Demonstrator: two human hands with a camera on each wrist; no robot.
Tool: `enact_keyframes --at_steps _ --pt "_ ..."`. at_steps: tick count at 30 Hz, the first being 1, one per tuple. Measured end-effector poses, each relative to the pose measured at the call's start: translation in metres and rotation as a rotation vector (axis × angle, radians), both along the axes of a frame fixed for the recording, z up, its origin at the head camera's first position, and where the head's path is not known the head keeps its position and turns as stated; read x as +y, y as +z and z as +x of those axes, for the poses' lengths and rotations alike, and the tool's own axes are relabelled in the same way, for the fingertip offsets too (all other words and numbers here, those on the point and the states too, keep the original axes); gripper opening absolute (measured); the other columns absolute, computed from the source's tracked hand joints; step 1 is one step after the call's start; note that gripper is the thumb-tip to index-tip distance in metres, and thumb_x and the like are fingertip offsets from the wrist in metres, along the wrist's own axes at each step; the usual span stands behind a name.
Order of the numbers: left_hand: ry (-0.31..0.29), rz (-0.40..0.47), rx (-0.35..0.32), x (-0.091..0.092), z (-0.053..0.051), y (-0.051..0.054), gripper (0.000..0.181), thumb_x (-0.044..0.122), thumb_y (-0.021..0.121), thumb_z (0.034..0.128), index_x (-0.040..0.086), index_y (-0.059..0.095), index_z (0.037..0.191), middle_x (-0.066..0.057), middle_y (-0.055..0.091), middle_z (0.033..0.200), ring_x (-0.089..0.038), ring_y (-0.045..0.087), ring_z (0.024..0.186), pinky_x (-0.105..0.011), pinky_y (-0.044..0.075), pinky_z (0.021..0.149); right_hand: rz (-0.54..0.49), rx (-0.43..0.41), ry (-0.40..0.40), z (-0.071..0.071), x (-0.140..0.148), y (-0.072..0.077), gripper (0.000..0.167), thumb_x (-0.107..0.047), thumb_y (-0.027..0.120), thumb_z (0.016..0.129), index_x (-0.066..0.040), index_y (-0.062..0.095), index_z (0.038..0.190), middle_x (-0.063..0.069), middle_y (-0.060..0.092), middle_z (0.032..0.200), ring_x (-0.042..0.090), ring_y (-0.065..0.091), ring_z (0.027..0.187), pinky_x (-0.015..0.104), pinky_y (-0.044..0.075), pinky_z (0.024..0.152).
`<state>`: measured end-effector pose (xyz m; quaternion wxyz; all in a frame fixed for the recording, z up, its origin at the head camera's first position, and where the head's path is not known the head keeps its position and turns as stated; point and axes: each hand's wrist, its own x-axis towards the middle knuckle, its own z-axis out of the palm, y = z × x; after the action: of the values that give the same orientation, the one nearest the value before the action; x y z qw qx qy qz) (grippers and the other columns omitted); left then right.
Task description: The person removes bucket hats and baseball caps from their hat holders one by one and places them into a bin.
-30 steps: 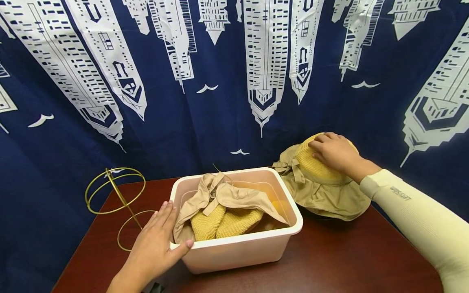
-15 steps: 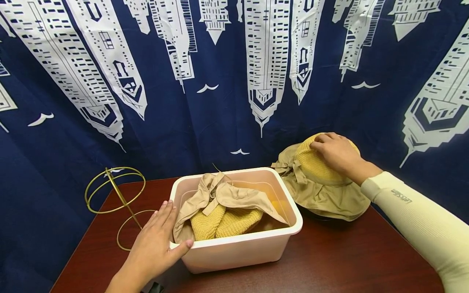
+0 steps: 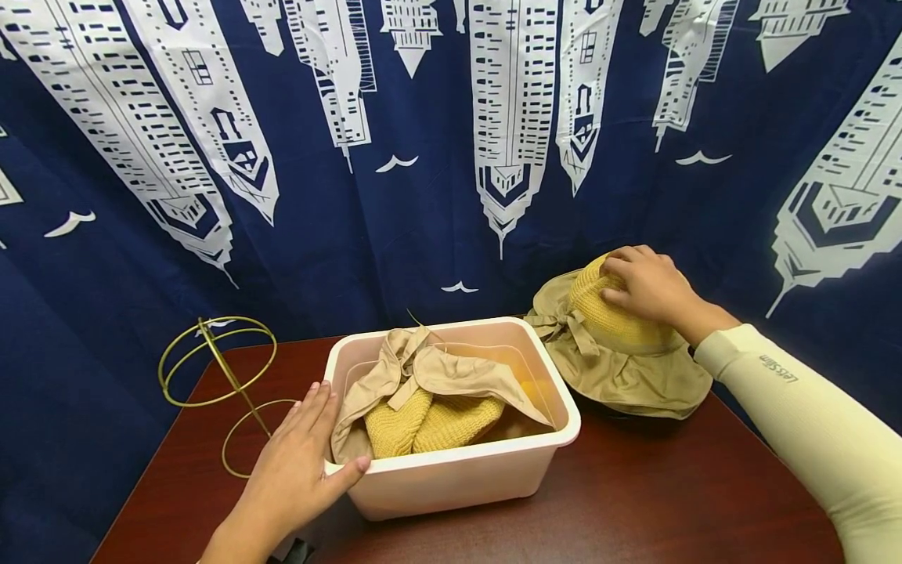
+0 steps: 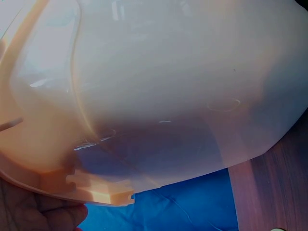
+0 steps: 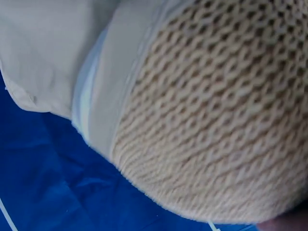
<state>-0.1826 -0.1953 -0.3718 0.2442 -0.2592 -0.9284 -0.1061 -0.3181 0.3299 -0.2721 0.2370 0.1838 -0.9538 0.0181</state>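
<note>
A sun hat [image 3: 620,377] with a yellow woven crown and a wide beige cloth brim with a bow lies at the back right of the table. My right hand [image 3: 648,286] grips its crown from above, fingers and thumb curved over the weave. In the right wrist view the woven crown [image 5: 216,125] fills most of the frame. A pale plastic bin [image 3: 458,486] stands in the middle, holding another yellow-and-beige sun hat [image 3: 398,427], folded. Along the bin's left side rests my left hand [image 3: 292,458], fingers straight, thumb at the front rim corner.
A gold wire hat stand [image 3: 236,384] stands to the left of the bin. A blue curtain with white buildings [image 3: 423,235] hangs behind the dark red table [image 3: 634,501]. A small black item [image 3: 299,551] shows at the front edge.
My right hand has shifted slightly up and right on the crown, its fingers more bent. The view has tilted a little. My left hand and the bin stay as they were.
</note>
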Motion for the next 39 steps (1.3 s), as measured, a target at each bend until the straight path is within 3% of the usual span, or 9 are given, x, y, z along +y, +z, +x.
enact_keyframes --at_steps 4,12,27,35,39 --pt "0.002 0.001 -0.007 0.001 0.0 -0.002 0.088 0.059 0.063 0.0865 -0.011 0.051 0.138 -0.025 0.046 0.146 -0.038 0.039 0.139 -0.055 0.034 0.11 0.002 0.016 -0.033 -0.003 -0.003 -0.007 0.031 -0.029 0.073 0.087 -0.007 0.067 0.108 0.018 0.058 0.122 0.043 0.048 0.114 0.065 0.039 0.085" --pt "0.01 0.005 -0.016 0.0 0.0 -0.006 0.088 0.057 0.067 0.0843 -0.011 0.051 0.138 -0.025 0.045 0.147 -0.038 0.037 0.14 -0.053 0.033 0.111 -0.032 0.067 -0.054 -0.005 -0.012 -0.014 0.011 -0.019 0.067 0.086 -0.012 0.065 0.095 0.015 0.057 0.112 0.043 0.046 0.109 0.062 0.036 0.08" --pt "0.0 0.005 -0.009 0.0 0.001 -0.003 0.088 0.061 0.061 0.0875 -0.01 0.051 0.138 -0.025 0.045 0.148 -0.037 0.038 0.141 -0.055 0.034 0.11 -0.067 0.056 -0.059 -0.004 -0.016 -0.005 0.007 -0.013 0.067 0.085 -0.013 0.063 0.091 0.015 0.057 0.112 0.043 0.045 0.107 0.061 0.036 0.078" --pt "-0.003 0.006 -0.005 0.0 0.0 -0.001 0.088 0.06 0.063 0.0867 -0.01 0.051 0.138 -0.026 0.045 0.147 -0.038 0.038 0.14 -0.055 0.034 0.109 -0.047 0.024 -0.045 0.0 -0.017 0.003 0.009 -0.013 0.068 0.087 -0.012 0.063 0.094 0.018 0.056 0.115 0.046 0.044 0.112 0.067 0.034 0.086" --pt "-0.001 0.008 -0.004 0.0 0.0 -0.001 0.087 0.058 0.065 0.0859 -0.011 0.051 0.137 -0.026 0.045 0.147 -0.039 0.038 0.14 -0.055 0.034 0.11 -0.081 -0.032 -0.09 -0.001 -0.016 0.002 0.024 -0.021 0.073 0.089 -0.007 0.061 0.104 0.022 0.051 0.124 0.05 0.04 0.12 0.075 0.023 0.097"
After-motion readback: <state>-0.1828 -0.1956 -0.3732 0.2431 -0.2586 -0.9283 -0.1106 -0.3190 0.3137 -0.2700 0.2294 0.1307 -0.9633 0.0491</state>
